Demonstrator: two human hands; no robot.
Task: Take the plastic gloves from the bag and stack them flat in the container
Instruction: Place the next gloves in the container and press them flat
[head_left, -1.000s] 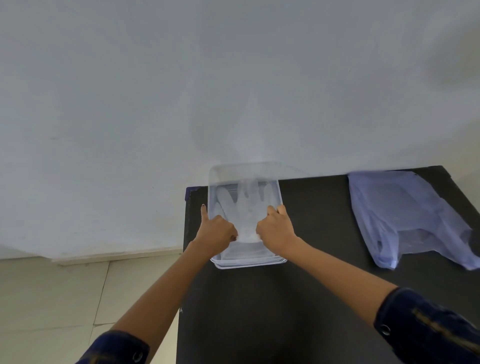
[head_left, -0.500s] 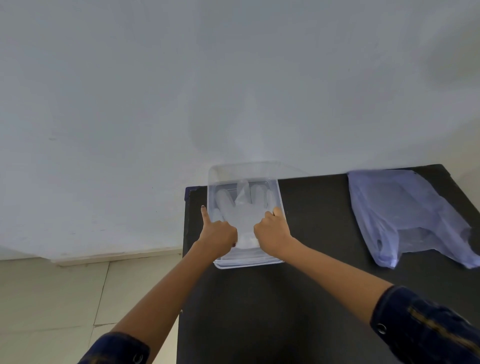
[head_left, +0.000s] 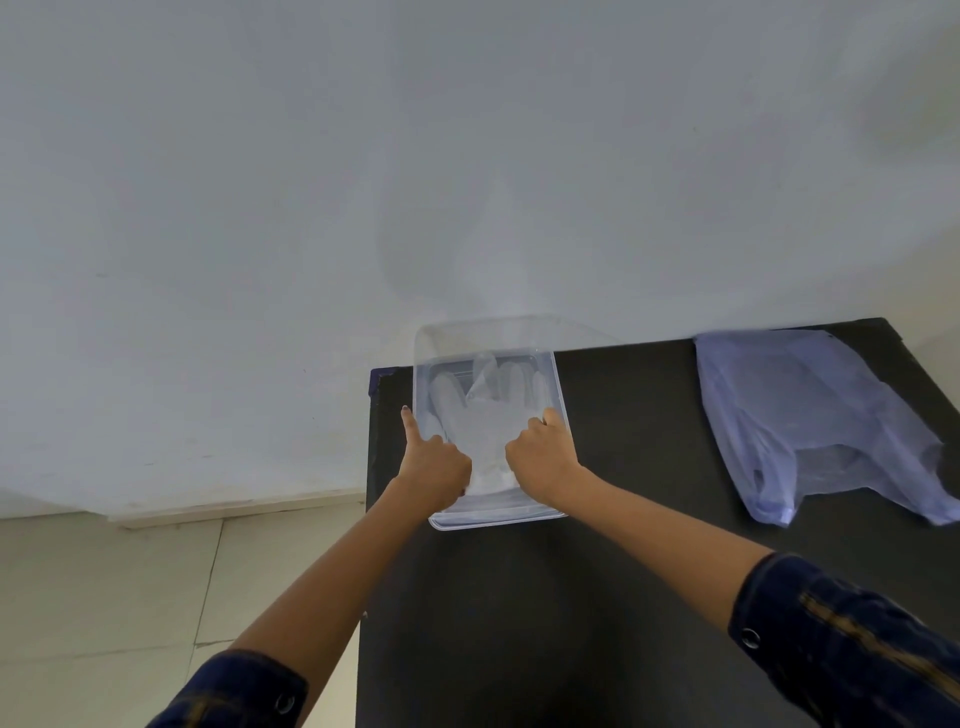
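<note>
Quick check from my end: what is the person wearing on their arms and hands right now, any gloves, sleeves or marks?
Both hands are bare, no gloves or rings visible. The left hand shows dark nail polish. Each arm has a dark navy sleeve pushed up toward the elbow, with a round metal snap button on the cuff. The right hand side's sleeve also carries a yellowish stripe of stitching.

A black table (head_left: 623, 597) stands against a white wall, beside a tiled floor. A clear plastic container (head_left: 562, 415) sits at its far left corner; a translucent bluish plastic bag (head_left: 810, 415) lies flat, well apart, toward the far right.
</note>
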